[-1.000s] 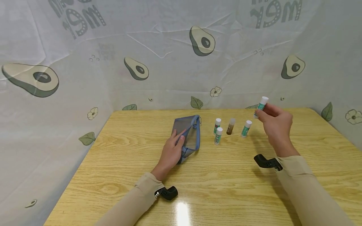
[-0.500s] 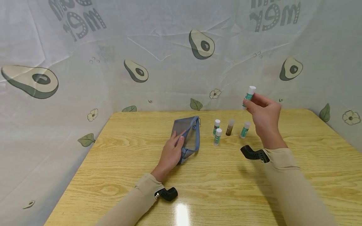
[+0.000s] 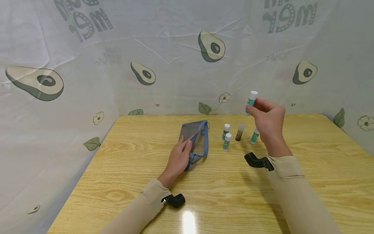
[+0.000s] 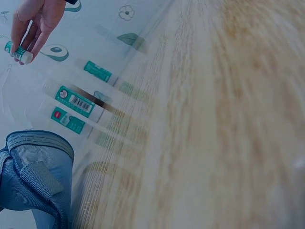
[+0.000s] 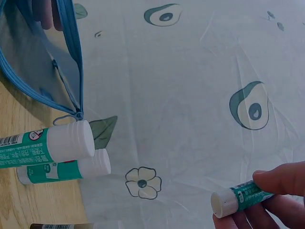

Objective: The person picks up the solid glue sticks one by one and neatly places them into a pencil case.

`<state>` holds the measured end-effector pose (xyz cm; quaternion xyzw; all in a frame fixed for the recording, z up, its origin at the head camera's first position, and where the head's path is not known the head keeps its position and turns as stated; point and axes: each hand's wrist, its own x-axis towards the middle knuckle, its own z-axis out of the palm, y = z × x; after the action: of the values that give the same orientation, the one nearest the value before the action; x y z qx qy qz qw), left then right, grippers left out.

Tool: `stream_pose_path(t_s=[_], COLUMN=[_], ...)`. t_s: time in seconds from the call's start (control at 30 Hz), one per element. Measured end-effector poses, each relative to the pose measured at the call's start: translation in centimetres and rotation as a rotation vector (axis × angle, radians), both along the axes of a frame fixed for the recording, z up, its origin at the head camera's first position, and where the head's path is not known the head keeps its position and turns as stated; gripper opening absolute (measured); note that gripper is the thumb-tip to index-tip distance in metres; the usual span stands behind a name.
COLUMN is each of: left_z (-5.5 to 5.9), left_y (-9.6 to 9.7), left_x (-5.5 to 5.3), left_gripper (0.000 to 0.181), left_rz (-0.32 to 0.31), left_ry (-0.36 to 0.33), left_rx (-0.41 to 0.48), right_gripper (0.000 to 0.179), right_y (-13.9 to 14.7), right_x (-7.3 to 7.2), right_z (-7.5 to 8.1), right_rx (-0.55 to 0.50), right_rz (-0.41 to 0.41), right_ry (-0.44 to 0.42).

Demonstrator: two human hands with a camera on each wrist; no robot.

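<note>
My right hand [image 3: 270,122] pinches a green glue stick [image 5: 250,194] between thumb and fingers, its white cap pointing up, above the table. On the left, my left hand [image 3: 176,157] holds a blue mesh zip pouch [image 3: 190,129] by its near side, the thumb at the rim. The pouch's mouth gapes toward the right. Just right of it stand two green glue sticks, one [image 3: 226,143] in front of the other [image 3: 226,131]. Beside them are a brown glue stick [image 3: 240,132] with a translucent cap and another green one [image 3: 255,137], partly hidden behind my right hand.
The wooden table [image 3: 122,188] runs back to a pale curtain [image 3: 175,42] printed with avocados and flowers. A black wrist mount [image 3: 173,201] sits on the left sleeve, and a second mount [image 3: 258,162] on the right.
My right hand has moved left with the glue stick, rising first and then staying at about that height. The left hand and the pouch have kept their place.
</note>
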<state>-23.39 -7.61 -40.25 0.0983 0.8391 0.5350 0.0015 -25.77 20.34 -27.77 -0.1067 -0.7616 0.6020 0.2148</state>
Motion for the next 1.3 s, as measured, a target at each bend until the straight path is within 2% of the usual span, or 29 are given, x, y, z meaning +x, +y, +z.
stream_pose_path(t_s=[0.1,0.27,0.5,1.07,1.3], left_z=[-0.1,-0.2,-0.2,0.0,-0.2], left_y=[0.0,-0.1,-0.1,-0.2,-0.2], left_x=[0.0,-0.1,-0.1,0.0,-0.1], left_gripper=[0.046,0.045,0.046,0.046,0.046], left_rz=[-0.006,-0.008,0.004,-0.016,-0.011], left_ry=[0.003,-0.001,-0.023,-0.009,0.016], left_rx=[0.001,0.005,-0.006,0.006,0.013], right_gripper=[0.046,0.046,0.045,0.045,0.044], right_y=[-0.1,-0.2,-0.5,-1.5,-2.5], right_x=[0.0,0.0,-0.2,-0.5,-0.8], right_z=[-0.2,-0.5,-0.9,-1.7,-2.0], right_rx=[0.032,0.029,0.055,0.117,0.115], right_rz=[0.003,0.013,0.023,0.019,0.036], right_ry=[0.02,0.05,0.026,-0.026,0.003])
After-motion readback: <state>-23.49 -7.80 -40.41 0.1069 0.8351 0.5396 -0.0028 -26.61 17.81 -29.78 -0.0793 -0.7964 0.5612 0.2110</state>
